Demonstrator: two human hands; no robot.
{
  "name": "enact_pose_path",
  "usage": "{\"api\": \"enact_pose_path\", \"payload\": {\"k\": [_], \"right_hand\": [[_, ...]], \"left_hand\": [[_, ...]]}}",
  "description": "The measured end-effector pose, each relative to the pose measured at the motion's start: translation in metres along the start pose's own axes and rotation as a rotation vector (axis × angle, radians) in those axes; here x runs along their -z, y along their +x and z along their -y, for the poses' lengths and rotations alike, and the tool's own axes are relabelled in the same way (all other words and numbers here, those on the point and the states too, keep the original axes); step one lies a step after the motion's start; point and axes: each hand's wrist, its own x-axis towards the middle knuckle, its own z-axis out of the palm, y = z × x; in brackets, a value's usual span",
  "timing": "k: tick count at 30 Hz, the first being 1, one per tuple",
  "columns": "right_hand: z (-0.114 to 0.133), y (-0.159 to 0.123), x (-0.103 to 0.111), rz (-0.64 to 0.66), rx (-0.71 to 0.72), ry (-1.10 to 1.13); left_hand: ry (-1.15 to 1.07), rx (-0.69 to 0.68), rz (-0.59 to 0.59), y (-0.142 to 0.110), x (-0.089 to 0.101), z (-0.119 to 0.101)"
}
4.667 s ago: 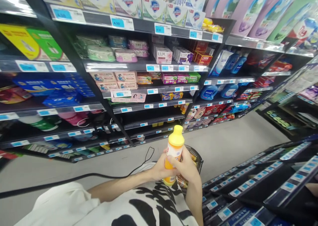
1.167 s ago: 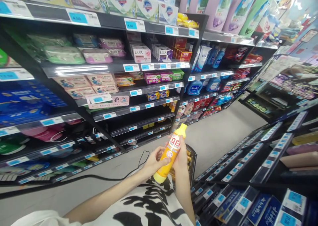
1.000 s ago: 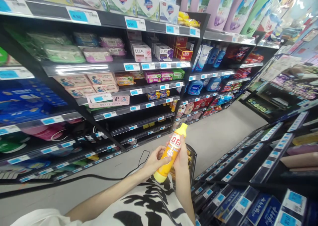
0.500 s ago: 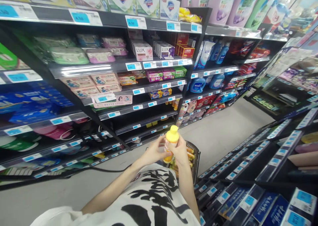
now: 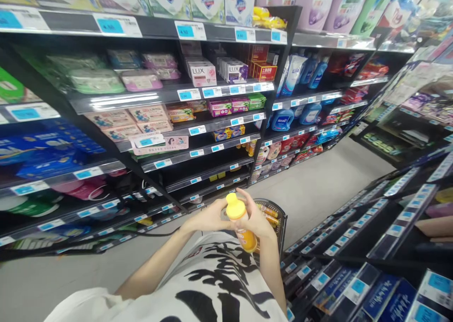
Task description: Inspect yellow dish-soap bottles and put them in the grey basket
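A yellow-orange bottle (image 5: pixel 247 239) with a yellow cap and a pale label is held in front of my body, its cap tilted to the left. My left hand (image 5: pixel 212 217) grips it from the left around the upper part, below the cap. From the other side my right hand (image 5: pixel 261 223) is closed round it, with one finger stretched up past the cap. Below and behind my right hand is a dark shopping basket (image 5: pixel 283 218) holding several yellow-orange bottles (image 5: pixel 269 211). My right hand hides part of the basket.
A tall store shelf (image 5: pixel 198 164) ahead carries boxed soaps (image 5: pixel 201 72), blue detergent bottles (image 5: pixel 283 119) and price tags. Another shelf rack (image 5: pixel 339 237) stands close on my right. Between them runs a grey floor aisle (image 5: pixel 318 180).
The bottle has come lower and closer to my body, and its cap now leans left. One finger of my right hand has lifted away from the bottle.
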Motion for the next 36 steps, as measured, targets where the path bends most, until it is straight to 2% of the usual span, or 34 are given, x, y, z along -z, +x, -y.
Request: {"api": "enact_pose_path", "payload": {"k": [4,8,11,13,15,18,20,22,24,28,30,33,36], "right_hand": [[-0.002,0.002,0.004,0.074,-0.005,-0.001],[-0.008,0.009,0.012,0.156,0.068,0.001],[-0.015,0.007,0.024,0.246,-0.029,0.069],[-0.018,0.002,0.033,0.318,-0.134,0.072],[-0.021,-0.003,0.040,0.334,-0.220,0.006],[-0.025,-0.002,0.044,0.180,-0.280,-0.181],[-0.029,0.002,0.043,0.045,-0.243,-0.287],[-0.035,0.006,0.042,-0.015,-0.186,-0.366],[-0.043,0.009,0.045,-0.040,-0.153,-0.459],[-0.067,0.013,0.064,-0.170,-0.146,-0.643],[-0.085,0.017,0.076,-0.304,-0.166,-0.545],[-0.110,0.022,0.096,-0.542,-0.246,-0.265],[-0.127,0.018,0.116,-0.701,-0.283,-0.168]], "left_hand": [[0.050,0.072,-0.098,0.000,-0.008,-0.003],[0.068,0.031,-0.218,0.005,-0.014,-0.013],[0.005,0.092,-0.299,0.011,-0.013,-0.015],[-0.098,0.158,-0.392,0.018,-0.007,-0.012],[-0.210,0.185,-0.508,0.024,0.002,-0.008],[-0.329,0.188,-0.658,0.032,0.020,-0.001],[-0.359,0.201,-0.702,0.034,0.030,0.005],[-0.356,0.228,-0.673,0.034,0.037,0.014],[-0.329,0.281,-0.593,0.032,0.040,0.025],[-0.322,0.324,-0.462,0.035,0.034,0.048],[-0.284,0.301,-0.466,0.042,0.029,0.056],[-0.087,0.272,-0.522,0.059,0.024,0.070],[0.086,0.241,-0.595,0.081,0.025,0.098]]}}
